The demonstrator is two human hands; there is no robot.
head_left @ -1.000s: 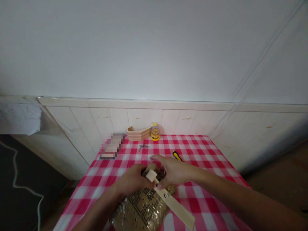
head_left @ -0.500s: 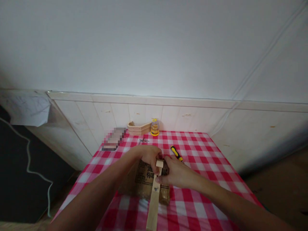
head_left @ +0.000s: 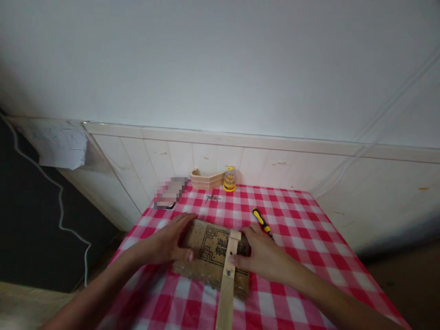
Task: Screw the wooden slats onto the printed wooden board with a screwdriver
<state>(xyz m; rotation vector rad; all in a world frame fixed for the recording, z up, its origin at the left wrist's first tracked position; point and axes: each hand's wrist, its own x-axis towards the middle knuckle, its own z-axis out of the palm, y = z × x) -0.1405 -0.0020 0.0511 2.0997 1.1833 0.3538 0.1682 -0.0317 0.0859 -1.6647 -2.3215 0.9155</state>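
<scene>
A flat wooden board (head_left: 209, 250) with a dark maze-like pattern and rows of small holes lies on the red-and-white checked table (head_left: 295, 238). A pale wooden slat (head_left: 227, 284) lies across it and runs toward me, with a screw near its upper part. My left hand (head_left: 170, 240) grips the board's left edge, thumb on top. My right hand (head_left: 261, 252) holds the board's right side, its thumb pressing on the slat.
A yellow-and-black screwdriver (head_left: 261, 222) lies just right of my right hand. At the table's far edge by the white panelled wall stand stacked wooden pieces (head_left: 206, 179), a small yellow jar (head_left: 229, 179), a blurred object (head_left: 170, 193) and a few loose screws (head_left: 212, 198).
The board has been laid flat on the table. My left hand slid from the slat's top to the board's left edge; my right hand stays by the slat. The view shifted left.
</scene>
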